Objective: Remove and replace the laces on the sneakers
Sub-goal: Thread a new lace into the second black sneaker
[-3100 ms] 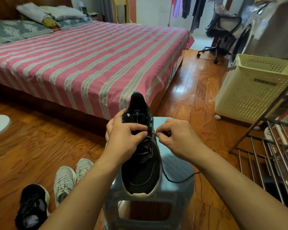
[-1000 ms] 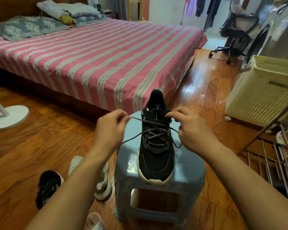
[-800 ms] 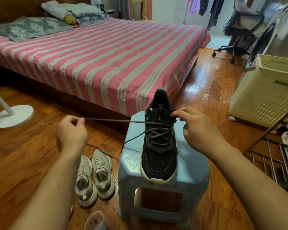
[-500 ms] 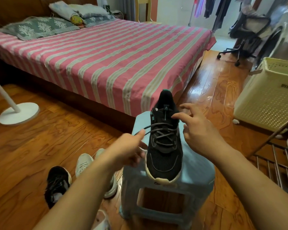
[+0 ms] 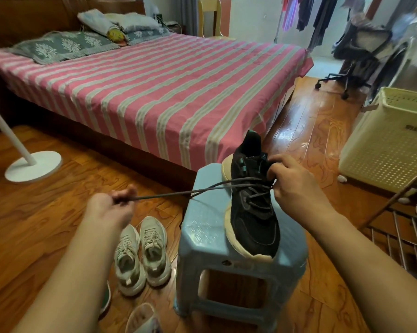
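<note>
On the blue stool (image 5: 202, 227) at 5 o'clock, black sneaker (image 5: 253, 219) sat toe-near, left hand (image 5: 109, 207) pinched taut lace (image 5: 178, 193) toward 9 o'clock, right hand (image 5: 294, 186) gripped upper eyelets; best keep bracing, pull level.

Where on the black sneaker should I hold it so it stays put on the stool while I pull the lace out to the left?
Probably the collar beside the top eyelets, from the right, where the right hand already rests. The lace runs taut leftward to the left hand, and the black sneaker sits tilted on the stool, so bracing opposite the pull should steady it.
</note>
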